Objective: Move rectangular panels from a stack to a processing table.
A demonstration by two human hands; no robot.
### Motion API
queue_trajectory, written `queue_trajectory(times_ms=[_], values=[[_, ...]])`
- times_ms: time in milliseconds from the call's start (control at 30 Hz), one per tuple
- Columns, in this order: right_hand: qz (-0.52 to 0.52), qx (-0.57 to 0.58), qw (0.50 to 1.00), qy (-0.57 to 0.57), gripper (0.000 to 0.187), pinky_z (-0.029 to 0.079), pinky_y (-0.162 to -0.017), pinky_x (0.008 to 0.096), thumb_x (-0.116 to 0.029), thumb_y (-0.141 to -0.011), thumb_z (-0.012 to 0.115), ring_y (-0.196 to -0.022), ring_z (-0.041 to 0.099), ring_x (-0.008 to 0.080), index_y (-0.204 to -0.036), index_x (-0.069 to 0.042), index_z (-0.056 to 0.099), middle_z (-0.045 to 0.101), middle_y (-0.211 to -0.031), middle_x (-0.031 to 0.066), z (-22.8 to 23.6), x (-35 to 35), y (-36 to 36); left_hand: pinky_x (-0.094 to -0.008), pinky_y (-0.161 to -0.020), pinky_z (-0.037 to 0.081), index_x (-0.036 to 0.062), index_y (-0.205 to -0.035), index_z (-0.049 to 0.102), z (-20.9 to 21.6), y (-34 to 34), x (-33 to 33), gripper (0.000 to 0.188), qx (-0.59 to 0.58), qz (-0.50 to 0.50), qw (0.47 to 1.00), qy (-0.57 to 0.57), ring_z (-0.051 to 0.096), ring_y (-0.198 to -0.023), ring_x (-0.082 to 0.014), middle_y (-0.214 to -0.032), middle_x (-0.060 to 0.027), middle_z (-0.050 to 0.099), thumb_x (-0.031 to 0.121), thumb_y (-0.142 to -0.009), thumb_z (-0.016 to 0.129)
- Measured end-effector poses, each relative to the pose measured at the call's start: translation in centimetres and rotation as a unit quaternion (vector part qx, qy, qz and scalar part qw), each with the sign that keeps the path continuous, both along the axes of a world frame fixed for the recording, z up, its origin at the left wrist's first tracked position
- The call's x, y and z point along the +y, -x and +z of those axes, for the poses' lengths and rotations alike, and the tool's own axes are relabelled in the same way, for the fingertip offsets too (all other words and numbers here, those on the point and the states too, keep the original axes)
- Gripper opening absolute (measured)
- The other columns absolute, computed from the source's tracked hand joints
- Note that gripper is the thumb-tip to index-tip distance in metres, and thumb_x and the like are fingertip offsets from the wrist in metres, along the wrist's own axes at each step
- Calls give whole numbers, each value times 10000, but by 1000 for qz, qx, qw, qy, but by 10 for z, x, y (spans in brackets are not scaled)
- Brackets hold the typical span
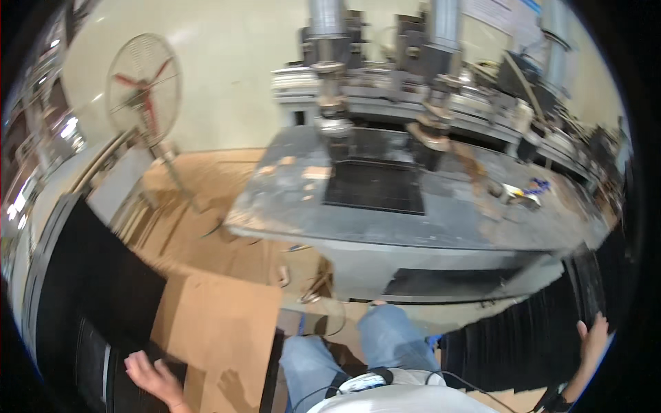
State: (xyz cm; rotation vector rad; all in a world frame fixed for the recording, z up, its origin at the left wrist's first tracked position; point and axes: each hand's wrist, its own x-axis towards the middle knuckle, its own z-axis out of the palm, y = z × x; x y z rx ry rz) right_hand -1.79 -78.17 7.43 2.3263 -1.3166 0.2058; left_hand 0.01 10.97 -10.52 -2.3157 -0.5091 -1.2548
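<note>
My left hand [153, 377] is at the lower left, its fingers stretched out and nothing visible in them. It hovers over or rests on black panels [96, 275] leaning beside a brown board; contact cannot be made out. Far out to the right, my right hand [593, 337] has its thumb apart from its fingers. A row of upright black panels [513, 344] stands next to it, and it is nearest the panel end [589, 279]. Ahead, a flat black panel [375, 187] lies on the grey machine table [289, 206], under the machine's spindles.
Two machine spindles [335, 127] [432, 134] hang over the table's far side. A small roll-like object with blue bits [520, 196] lies at the table's right. A brown board [220, 316] is left of my knees. A standing fan [143, 89] is at the back left, with sawdust around.
</note>
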Motion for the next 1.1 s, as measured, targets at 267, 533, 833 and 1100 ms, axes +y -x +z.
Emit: queue_trajectory(times_ms=[267, 533, 833, 1100], values=[[300, -184, 928, 126, 535, 434, -831, 403, 124, -559, 600, -936, 524, 364, -1086, 34, 584, 513, -966, 176, -13, 124, -16, -566, -1070, 257, 112, -1196, 600, 14, -363, -343, 489, 138, -559, 799, 171, 402, -1289, -314, -1280, -91, 527, 330, -773, 713], [631, -215, 743, -59, 486, 523, -829, 394, 97, -589, 568, -958, 639, 337, -1046, -53, 640, 661, -1005, 135, 1, 192, -195, -611, -1110, 129, 77, -1400, 416, 3, -420, -387, 844, 334, -425, 810, 229, 271, -1378, -336, -1464, -116, 370, 699, -830, 454], [728, -155, 665, -66, 406, 471, -939, 415, -161, -754, 666, -1091, 587, 307, -1143, -71, 594, 619, -1183, 113, -138, 264, -405, -316, -755, 506, 133, -985, 662, 10, -220, -253, 315, 186, -523, 831, 17, 579, -870, -216, -905, -28, 594, 121, -671, 639], [738, -76, 631, -226, 436, 400, -1015, 416, -266, -807, 653, -1208, 509, 319, -1182, -47, 609, 589, -1258, 124, -159, 309, -480, -313, -738, 501, 130, -923, 667, 103, 0, -136, 179, 193, -197, 960, -55, 620, -870, -172, -936, -15, 655, 110, -744, 665]])
